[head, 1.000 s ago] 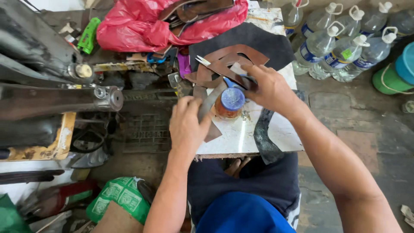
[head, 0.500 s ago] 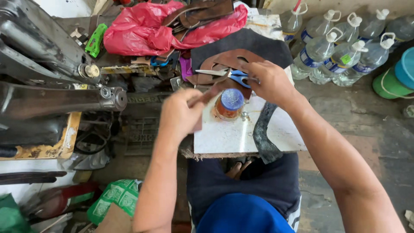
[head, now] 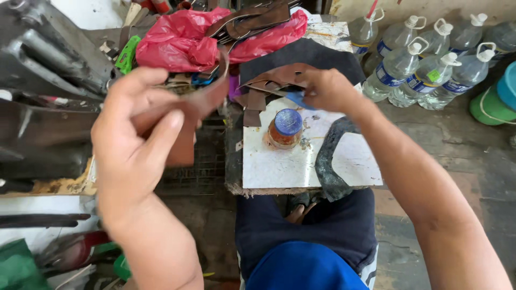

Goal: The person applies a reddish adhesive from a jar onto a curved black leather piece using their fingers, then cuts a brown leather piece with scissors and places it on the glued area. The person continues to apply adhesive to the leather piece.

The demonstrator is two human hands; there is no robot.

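Observation:
My left hand (head: pixel 134 134) is raised close to the camera and pinches a brown leather piece (head: pixel 201 104) that curves up to the right. My right hand (head: pixel 328 88) rests at the far edge of a white board (head: pixel 279 161) on my lap and grips blue-handled scissors (head: pixel 296 98) beside a pile of brown leather cut-outs (head: pixel 269 80). A small jar with a blue lid (head: pixel 286 128) stands on the board just below that hand. A dark curved sole piece (head: pixel 329 158) lies across the board's right side.
A red plastic bag (head: pixel 183 43) with leather strips on top lies behind the board. Several clear water bottles (head: pixel 424 64) stand at the right on the concrete floor, with a green tub (head: pixel 489 107) beyond. Dark metal machinery (head: pixel 43 86) fills the left.
My left hand has lifted the brown leather piece off the board and up toward the camera. My right hand has shifted slightly left at the board's far edge with the scissors.

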